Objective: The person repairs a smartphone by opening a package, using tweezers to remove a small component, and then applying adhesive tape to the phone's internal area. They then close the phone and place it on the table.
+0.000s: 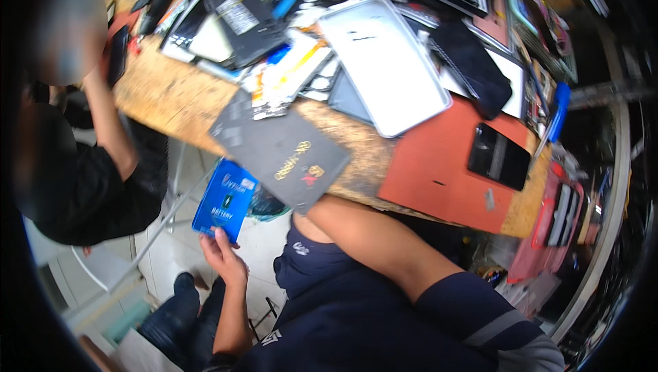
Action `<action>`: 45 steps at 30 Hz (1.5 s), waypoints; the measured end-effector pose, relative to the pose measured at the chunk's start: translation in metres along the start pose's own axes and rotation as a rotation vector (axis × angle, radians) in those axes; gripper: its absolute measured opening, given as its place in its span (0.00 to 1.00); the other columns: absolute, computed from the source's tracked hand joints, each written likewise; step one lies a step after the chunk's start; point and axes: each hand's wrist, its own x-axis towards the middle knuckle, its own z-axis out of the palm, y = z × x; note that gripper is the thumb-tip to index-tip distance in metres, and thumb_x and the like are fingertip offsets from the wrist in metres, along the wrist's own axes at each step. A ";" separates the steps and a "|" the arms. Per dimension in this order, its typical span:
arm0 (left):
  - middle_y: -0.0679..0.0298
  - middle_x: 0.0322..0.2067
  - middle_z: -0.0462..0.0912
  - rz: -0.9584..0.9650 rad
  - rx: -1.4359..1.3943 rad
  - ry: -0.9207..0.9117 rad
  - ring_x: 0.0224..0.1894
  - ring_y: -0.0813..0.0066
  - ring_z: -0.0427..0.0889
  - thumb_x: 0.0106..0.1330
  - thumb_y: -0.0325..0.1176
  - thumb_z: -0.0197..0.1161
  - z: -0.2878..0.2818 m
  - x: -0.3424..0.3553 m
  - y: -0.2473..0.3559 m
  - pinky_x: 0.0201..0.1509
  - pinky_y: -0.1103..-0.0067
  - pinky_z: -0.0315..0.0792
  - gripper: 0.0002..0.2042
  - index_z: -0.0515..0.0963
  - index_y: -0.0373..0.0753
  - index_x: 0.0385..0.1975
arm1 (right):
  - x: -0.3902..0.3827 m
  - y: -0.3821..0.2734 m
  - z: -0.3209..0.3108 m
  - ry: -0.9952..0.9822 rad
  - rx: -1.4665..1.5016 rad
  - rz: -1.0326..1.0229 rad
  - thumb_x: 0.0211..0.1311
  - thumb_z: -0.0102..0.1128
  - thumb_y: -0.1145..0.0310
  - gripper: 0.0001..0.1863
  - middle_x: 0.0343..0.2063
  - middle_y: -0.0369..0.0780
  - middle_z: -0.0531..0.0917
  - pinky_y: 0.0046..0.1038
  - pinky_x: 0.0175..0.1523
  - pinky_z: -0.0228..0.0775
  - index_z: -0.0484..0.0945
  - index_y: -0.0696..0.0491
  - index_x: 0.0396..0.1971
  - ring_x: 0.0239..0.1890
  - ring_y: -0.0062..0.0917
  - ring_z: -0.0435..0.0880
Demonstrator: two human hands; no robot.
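My left hand (225, 257) pinches the lower edge of a flat blue battery box (225, 202), thumb on its front, and holds it tilted beside the table's near edge. My right forearm (370, 235) comes in from the right and reaches left along that edge. Its hand is hidden behind a dark grey flat box (291, 156) with gold and red print, so its fingers do not show. This grey box juts over the table edge. A dark, shiny plastic bag (267, 204) shows partly beneath it, next to the blue box.
A reddish mat (439, 173) on the wooden table (161, 91) bears a black phone (499, 156). Nearby lie a white tablet-shaped panel (384, 64), a black pouch (473, 67) and heaped packages. A person in black (89, 180) sits at left; someone's jeans (175, 324) show below.
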 end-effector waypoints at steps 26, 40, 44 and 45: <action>0.58 0.42 0.87 -0.233 -0.212 -0.717 0.39 0.74 0.89 0.84 0.27 0.63 0.058 -0.063 0.152 0.42 0.77 0.84 0.04 0.78 0.32 0.50 | -0.221 -0.095 -0.127 -0.099 1.108 0.316 0.84 0.65 0.69 0.09 0.30 0.36 0.88 0.21 0.35 0.79 0.86 0.60 0.46 0.29 0.14 0.85; 0.61 0.47 0.84 -0.244 -0.296 -0.860 0.47 0.79 0.86 0.77 0.16 0.67 0.111 -0.101 0.156 0.53 0.81 0.83 0.13 0.75 0.31 0.56 | -0.281 -0.070 -0.170 0.023 1.152 0.427 0.85 0.63 0.67 0.10 0.34 0.35 0.86 0.21 0.37 0.80 0.83 0.59 0.47 0.33 0.14 0.84; 0.62 0.46 0.84 -0.297 -0.330 -0.896 0.47 0.80 0.85 0.77 0.16 0.67 0.112 -0.095 0.159 0.52 0.80 0.83 0.12 0.76 0.31 0.55 | -0.282 -0.070 -0.162 0.090 1.153 0.311 0.84 0.63 0.72 0.07 0.38 0.37 0.86 0.22 0.42 0.82 0.82 0.60 0.50 0.37 0.15 0.85; 0.62 0.46 0.84 -0.303 -0.340 -0.894 0.47 0.81 0.85 0.77 0.16 0.67 0.113 -0.095 0.158 0.52 0.80 0.83 0.12 0.76 0.31 0.55 | -0.281 -0.070 -0.163 0.087 1.144 0.311 0.83 0.63 0.73 0.07 0.39 0.37 0.86 0.22 0.42 0.82 0.81 0.61 0.50 0.38 0.15 0.86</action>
